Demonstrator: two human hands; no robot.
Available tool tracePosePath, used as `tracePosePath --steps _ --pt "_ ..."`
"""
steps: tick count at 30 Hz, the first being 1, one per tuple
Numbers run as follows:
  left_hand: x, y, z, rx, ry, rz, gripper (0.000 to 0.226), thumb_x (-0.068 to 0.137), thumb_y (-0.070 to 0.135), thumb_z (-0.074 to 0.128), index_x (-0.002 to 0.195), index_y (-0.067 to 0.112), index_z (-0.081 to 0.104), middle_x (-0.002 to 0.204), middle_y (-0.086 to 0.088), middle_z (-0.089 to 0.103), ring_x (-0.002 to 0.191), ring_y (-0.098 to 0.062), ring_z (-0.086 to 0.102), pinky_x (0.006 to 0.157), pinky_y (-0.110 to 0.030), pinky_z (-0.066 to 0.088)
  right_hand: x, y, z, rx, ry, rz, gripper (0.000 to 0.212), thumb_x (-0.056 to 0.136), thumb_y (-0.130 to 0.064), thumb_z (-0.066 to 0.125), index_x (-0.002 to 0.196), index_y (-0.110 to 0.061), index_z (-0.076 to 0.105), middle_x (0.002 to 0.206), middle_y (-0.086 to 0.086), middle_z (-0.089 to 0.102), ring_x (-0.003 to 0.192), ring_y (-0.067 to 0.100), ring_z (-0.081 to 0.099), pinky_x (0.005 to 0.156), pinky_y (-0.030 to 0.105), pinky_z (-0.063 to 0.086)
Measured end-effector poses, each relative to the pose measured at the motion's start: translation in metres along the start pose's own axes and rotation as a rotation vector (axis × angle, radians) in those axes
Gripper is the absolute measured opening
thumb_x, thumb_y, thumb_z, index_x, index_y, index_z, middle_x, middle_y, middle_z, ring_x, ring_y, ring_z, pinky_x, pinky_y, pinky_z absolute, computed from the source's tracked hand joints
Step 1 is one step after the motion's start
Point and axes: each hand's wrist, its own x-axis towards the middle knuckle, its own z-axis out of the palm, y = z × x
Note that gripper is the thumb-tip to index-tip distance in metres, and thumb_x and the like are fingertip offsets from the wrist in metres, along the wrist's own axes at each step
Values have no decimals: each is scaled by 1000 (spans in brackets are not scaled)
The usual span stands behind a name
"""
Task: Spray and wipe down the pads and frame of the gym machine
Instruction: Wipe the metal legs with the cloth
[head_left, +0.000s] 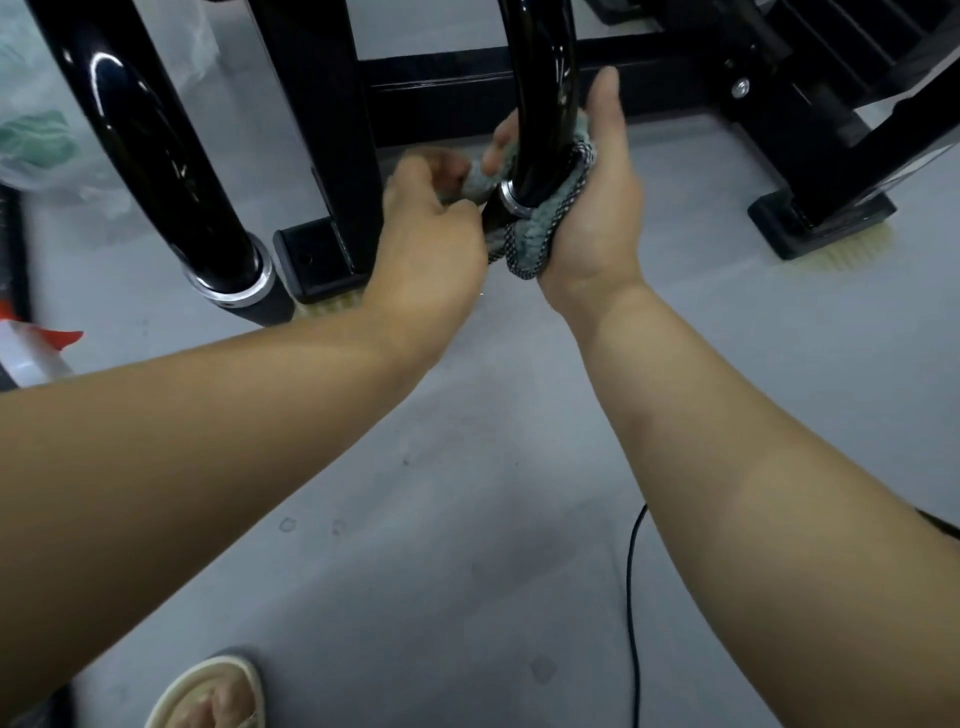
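A glossy black tube (540, 78) of the gym machine is taken as reference; it runs down to a chrome collar (511, 200) just above the grey floor (467, 467). A grey-green cloth (540, 228) is wrapped round the tube at the collar, touching it on both sides. The cloth is held against the tube by the right hand (597, 208): the thumb is laid upward along the tube, and the fingers are curled behind it, with fingertips (498, 140) showing on the tube's left side. An end of the cloth is pinched just left of the tube by the left hand (431, 228), fingers curled. A square black post (322, 130) is seen left of the tube, and a second glossy tube (156, 145) with its own collar further left. A black crossbar (441, 88) is noted behind the tube. Well left of the tube, a clear plastic bag (31, 140) and a blurred red-and-white object (31, 348) are recorded; the latter cannot be identified. Nearer the camera than the tube, a black cable (631, 597) lies on the floor, and a sandalled foot (218, 696) is seen at the lower edge.
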Motion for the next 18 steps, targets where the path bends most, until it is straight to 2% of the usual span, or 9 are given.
tracePosePath --steps 1,2,5,8,9,11,12,14,18 --pt "-1 -1 -2 57 31 3 25 91 8 38 110 22 48 125 2 45 93 -3 52 62 -3 43 4 -1 -1 10 -45 36 64 98 -48 26 65 -6 62 62 10 61 66 23 58 73 37 49" --pt "-3 -2 -4 112 54 11 27 92 8 37 114 21 48 127 3 41 89 0 48 58 -1 40 10 -2 -3 7 -81 70 66 99 -45 24 62 -4 61 59 12 59 61 23 57 68 33 49" --pt "-7 2 -8 121 32 11 36 93 11 34 122 22 52 127 7 47 99 2 47 78 -8 38 18 0 -8 -52 -149 146 72 100 -40 23 49 -6 61 51 11 57 53 22 54 62 30 46" --pt "-2 10 -4 81 -51 -176 30 98 19 33 116 23 55 101 17 62 87 12 54 73 -8 44 19 9 -9 0 -129 235 74 99 -38 27 39 -9 58 45 8 55 48 21 52 62 29 44" --pt "1 9 -3 43 -73 -236 27 98 21 33 108 24 58 92 18 66 81 14 57 71 -11 46 19 9 -9 15 -135 224 72 99 -39 28 41 -8 59 46 8 55 50 22 52 65 31 43" --pt "-2 6 -4 -47 -123 -227 30 97 22 33 89 26 61 72 22 67 66 15 58 66 -11 47 17 1 -9 12 -181 157 69 99 -43 25 52 -4 58 51 11 56 57 24 52 71 35 43" --pt "-3 5 -4 -87 -133 -212 33 97 23 32 87 25 64 75 19 69 71 11 61 73 -14 50 15 -5 -9 17 -218 122 68 99 -44 22 57 -4 56 54 12 56 59 25 51 70 35 43" --pt "-2 -2 -4 -134 -133 -205 36 96 25 33 89 23 69 91 7 73 91 -6 66 93 -31 51 13 -11 -8 46 -251 82 65 100 -44 18 63 -4 54 56 13 55 59 24 51 65 32 45" --pt "-1 -6 0 -181 -168 -245 32 96 29 36 91 25 67 105 1 70 106 -16 62 103 -40 44 17 1 -5 120 -179 148 68 99 -46 23 59 -4 58 53 11 57 55 22 54 63 31 48"
